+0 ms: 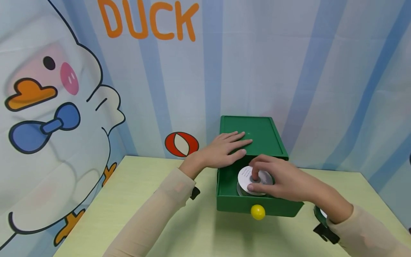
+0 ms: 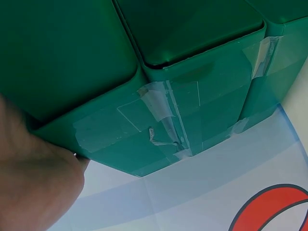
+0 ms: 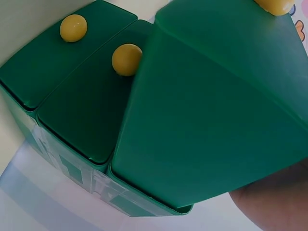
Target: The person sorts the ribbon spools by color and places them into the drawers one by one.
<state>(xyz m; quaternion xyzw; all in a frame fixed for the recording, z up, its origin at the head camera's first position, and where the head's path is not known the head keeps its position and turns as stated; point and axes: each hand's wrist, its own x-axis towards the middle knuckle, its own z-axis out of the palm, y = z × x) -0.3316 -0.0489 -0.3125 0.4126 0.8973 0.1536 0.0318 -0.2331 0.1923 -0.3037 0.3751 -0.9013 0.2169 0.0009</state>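
Head view: right hand pinches a round white-faced spool, likely light, stiff, best held hub-to-rim; left hand spreads atop the green plastic drawer unit!

Curtained-off work area, room type indeterminable: pale yellow-green bench; far side, striped cartoon-duck fabric backdrop.

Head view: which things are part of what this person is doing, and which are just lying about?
In the job:
- white reel, held by the right-hand grip
- open green drawer
- green cabinet

Apparently just around:
- duck backdrop
- green-and-white object at right, mostly hidden, so its role is uncertain
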